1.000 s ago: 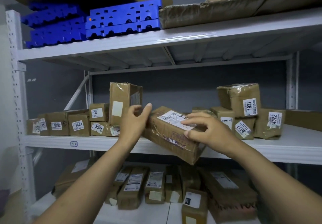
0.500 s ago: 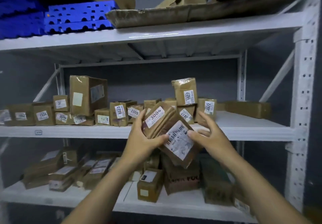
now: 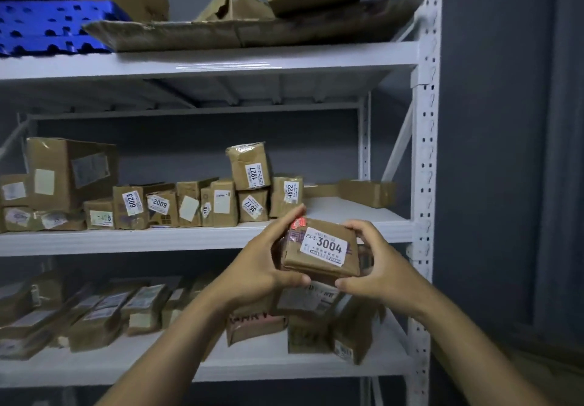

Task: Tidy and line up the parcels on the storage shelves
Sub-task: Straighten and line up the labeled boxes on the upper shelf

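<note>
Since half a second ago the parcel (image 3: 319, 249) has turned in the hands: its white label reading 3004 now faces the camera almost level, where before it was tilted with a barcode label showing. Both hands hold it. The left hand (image 3: 264, 268) grips the left side, thumb under the near lower edge. The right hand (image 3: 374, 266) curls its fingers over the top right corner, thumb at the lower right edge. The parcel hangs in the air just in front of the middle shelf (image 3: 126, 241), close to its front edge and right of the row of parcels standing there. Nearest in that row is the parcel marked 4822 (image 3: 287, 195), with 3617 (image 3: 252, 208) and 1927 (image 3: 249, 168) to its left. More parcels (image 3: 104, 317) lie on the lower shelf.
</note>
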The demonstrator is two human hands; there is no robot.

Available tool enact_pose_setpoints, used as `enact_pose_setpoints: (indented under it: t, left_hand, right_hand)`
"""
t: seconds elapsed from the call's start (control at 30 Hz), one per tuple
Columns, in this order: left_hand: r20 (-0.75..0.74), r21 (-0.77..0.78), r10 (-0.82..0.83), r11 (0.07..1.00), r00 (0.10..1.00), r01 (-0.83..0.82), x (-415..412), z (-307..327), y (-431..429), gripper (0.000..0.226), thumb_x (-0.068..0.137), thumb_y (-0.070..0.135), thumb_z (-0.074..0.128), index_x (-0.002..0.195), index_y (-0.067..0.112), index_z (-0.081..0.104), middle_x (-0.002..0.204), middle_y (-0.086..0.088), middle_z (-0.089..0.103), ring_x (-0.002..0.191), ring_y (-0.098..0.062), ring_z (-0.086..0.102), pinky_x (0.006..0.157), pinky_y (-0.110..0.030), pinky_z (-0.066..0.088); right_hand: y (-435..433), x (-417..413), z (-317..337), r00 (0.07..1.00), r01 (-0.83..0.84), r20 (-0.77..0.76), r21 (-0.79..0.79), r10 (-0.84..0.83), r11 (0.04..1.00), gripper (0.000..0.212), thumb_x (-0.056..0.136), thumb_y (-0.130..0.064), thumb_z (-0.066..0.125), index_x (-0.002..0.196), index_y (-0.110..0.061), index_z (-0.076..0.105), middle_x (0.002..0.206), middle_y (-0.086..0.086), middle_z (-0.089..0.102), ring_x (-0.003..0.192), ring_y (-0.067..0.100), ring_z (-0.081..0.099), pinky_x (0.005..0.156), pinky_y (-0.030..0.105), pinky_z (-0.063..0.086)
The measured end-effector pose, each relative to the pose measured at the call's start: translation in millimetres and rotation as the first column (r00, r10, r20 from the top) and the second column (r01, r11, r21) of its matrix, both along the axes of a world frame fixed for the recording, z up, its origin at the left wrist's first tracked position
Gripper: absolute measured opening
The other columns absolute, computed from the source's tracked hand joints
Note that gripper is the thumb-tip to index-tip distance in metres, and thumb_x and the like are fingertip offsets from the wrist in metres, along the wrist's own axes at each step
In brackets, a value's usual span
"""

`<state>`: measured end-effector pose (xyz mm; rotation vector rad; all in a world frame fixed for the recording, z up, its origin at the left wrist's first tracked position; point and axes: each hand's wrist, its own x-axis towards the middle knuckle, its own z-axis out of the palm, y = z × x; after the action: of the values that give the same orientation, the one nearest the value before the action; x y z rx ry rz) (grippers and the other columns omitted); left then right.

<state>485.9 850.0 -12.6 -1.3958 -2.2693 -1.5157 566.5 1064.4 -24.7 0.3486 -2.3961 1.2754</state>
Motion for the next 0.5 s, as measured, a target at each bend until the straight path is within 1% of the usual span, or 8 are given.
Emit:
enact_pose_setpoints:
  t: [0.07,0.13,0.2,0.27,0.33,0.37,0.4,0.5]
  left_hand:
    - [-0.039,0.006,0.003,1.000,0.999,-0.003,-0.1,4.4,21.0,0.100,0.074,0.009,0.080,0.142,0.054,0.022,0.136,0.025,0.046,0.121,0.006,0.050,0.090,-0.019,0.050]
    - [-0.087,0.060,0.065,0.996,0.994,-0.059,-2.5,10.0,43.7,0.092,0.078,0.011,0.077,0.137,0.057,0.023,0.131,0.030,0.046,0.119,0.011,0.048,0.088,-0.015,0.049]
    - [-0.149,0.135,0.145,0.983,0.978,-0.125,-8.8,15.4,65.7,0.081,0.081,0.015,0.074,0.138,0.051,0.028,0.131,0.026,0.048,0.120,0.010,0.047,0.093,-0.017,0.048]
    - [-0.243,0.192,0.260,0.957,0.935,-0.216,-22.0,19.0,85.4,0.072,0.084,0.019,0.071,0.142,0.040,0.033,0.133,0.022,0.046,0.120,0.008,0.043,0.100,-0.020,0.043]
    - [-0.263,0.220,0.325,0.937,0.908,-0.271,-41.8,21.9,101.6,0.067,0.087,0.022,0.068,0.145,0.032,0.036,0.135,0.016,0.044,0.121,0.005,0.040,0.104,-0.022,0.039]
    - [-0.246,0.225,0.318,0.937,0.916,-0.265,-52.2,23.9,108.3,0.065,0.089,0.025,0.067,0.145,0.032,0.036,0.137,0.013,0.043,0.123,0.003,0.040,0.106,-0.024,0.038]
    - [-0.227,0.224,0.288,0.945,0.930,-0.238,-63.1,26.3,113.9,0.063,0.090,0.028,0.065,0.146,0.033,0.035,0.139,0.013,0.044,0.126,0.001,0.041,0.109,-0.028,0.038]
    - [-0.208,0.187,0.179,0.972,0.962,-0.141,-93.7,40.0,126.8,0.060,0.091,0.033,0.062,0.144,0.038,0.034,0.140,0.018,0.045,0.128,0.002,0.041,0.110,-0.033,0.038]
  right_hand:
    - [15.8,2.6,2.4,0.996,0.075,-0.040,-0.007,-0.075,0.997,0.077,0.069,-0.014,0.082,0.119,-0.051,0.036,0.111,-0.019,0.058,0.101,0.003,0.061,0.078,0.026,0.058]
    - [29.4,1.0,5.5,0.984,0.127,-0.119,-0.083,-0.136,0.988,0.076,0.069,-0.012,0.082,0.116,-0.051,0.037,0.108,-0.021,0.057,0.098,-0.002,0.061,0.074,0.022,0.057]
    - [39.3,-5.3,9.4,0.959,0.165,-0.206,-0.156,-0.196,0.974,0.079,0.070,-0.012,0.082,0.121,-0.052,0.036,0.113,-0.025,0.053,0.101,-0.010,0.056,0.072,0.017,0.055]
    - [47.2,-20.7,12.9,0.924,0.222,-0.269,-0.195,-0.270,0.955,0.082,0.070,-0.013,0.082,0.129,-0.044,0.035,0.118,-0.023,0.050,0.098,-0.018,0.054,0.072,0.011,0.052]
    - [54.6,-43.1,15.3,0.885,0.304,-0.310,-0.182,-0.349,0.935,0.080,0.066,-0.023,0.084,0.129,-0.040,0.037,0.121,-0.016,0.048,0.103,-0.005,0.057,0.081,0.021,0.054]
    - [57.2,-55.3,16.7,0.867,0.349,-0.315,-0.166,-0.385,0.922,0.080,0.064,-0.028,0.084,0.128,-0.039,0.036,0.122,-0.014,0.046,0.106,0.003,0.057,0.084,0.030,0.055]
    - [59.3,-67.1,18.2,0.854,0.388,-0.313,-0.149,-0.416,0.909,0.079,0.064,-0.031,0.084,0.126,-0.037,0.035,0.123,-0.012,0.043,0.108,0.007,0.055,0.084,0.033,0.054]
    - [66.8,-100.7,24.3,0.848,0.433,-0.280,-0.125,-0.450,0.893,0.079,0.067,-0.033,0.084,0.121,-0.035,0.027,0.124,-0.007,0.042,0.110,0.012,0.051,0.081,0.027,0.047]
